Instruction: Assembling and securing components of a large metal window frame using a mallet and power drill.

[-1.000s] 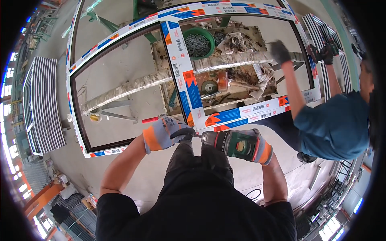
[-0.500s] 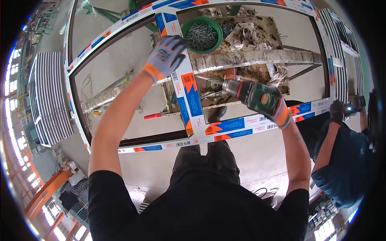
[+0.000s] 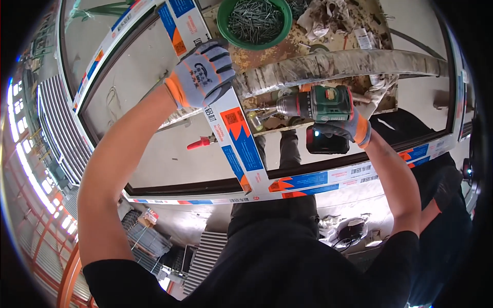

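Note:
My left hand [image 3: 202,75], in a grey glove with an orange cuff, lies over the upright middle bar of a window frame [image 3: 240,146]. Its fingers curl across the bar, which is wrapped in white, blue and orange film. In my right hand [image 3: 351,127], gloved alike, is a green and black cordless drill [image 3: 328,102] with its battery hanging below. The drill lies level, its chuck and bit pointing left at the middle bar, the bit's tip close to the bar's right edge. Whether the tip touches the bar I cannot tell.
Beyond the bar a green bowl [image 3: 255,23] of screws stands on a worn, stained workbench [image 3: 313,49] with crumpled wrapping. A wrapped support beam [image 3: 339,69] runs beneath the frame. A red-handled tool [image 3: 199,143] shows through the left opening. A co-worker [image 3: 441,220] is at the right.
The drill has swung from a slant to level, its bit now beside the middle bar. My left hand stays on the bar. My view has shifted closer, and the co-worker has moved lower.

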Available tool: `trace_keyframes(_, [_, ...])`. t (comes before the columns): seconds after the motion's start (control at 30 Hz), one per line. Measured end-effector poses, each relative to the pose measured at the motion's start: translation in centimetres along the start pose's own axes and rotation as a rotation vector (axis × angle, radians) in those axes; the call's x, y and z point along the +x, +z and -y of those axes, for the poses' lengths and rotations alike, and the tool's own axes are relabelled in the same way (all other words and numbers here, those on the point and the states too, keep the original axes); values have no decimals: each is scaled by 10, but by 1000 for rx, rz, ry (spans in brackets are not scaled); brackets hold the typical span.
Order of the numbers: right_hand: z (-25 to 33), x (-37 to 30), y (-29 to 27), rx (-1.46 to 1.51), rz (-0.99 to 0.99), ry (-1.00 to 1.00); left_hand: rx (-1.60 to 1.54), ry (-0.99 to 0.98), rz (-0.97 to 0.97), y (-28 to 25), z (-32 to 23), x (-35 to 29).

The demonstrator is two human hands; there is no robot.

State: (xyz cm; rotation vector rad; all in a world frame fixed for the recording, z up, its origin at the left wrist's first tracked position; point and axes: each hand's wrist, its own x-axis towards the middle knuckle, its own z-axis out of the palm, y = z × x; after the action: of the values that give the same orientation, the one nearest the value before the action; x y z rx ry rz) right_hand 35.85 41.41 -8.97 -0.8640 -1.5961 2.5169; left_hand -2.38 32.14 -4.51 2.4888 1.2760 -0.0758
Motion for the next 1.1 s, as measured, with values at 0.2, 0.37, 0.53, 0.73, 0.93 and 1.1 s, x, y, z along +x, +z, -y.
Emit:
trace_keyframes(0.2, [-2, 14, 10, 95, 39, 244, 8, 56, -122, 1, 1, 6])
trace_keyframes(0.37, [-11, 19, 10, 137, 55, 272, -1, 60, -174, 3, 2, 6])
trace_keyframes(0.53, [-21, 23, 6, 50, 99, 102, -11, 9, -82, 4, 3, 0])
trace_keyframes(0.73, [-37, 29, -5, 34, 102, -6, -44, 76, -183, 2, 4, 0])
trace_keyframes(0.93, [-41, 31, -13, -269, 110, -187, -173, 8, -93, 20, 8, -14])
trace_keyframes(1.1, [-42, 35, -18, -516, 109, -360, -180, -16, -58, 18, 7, -15])
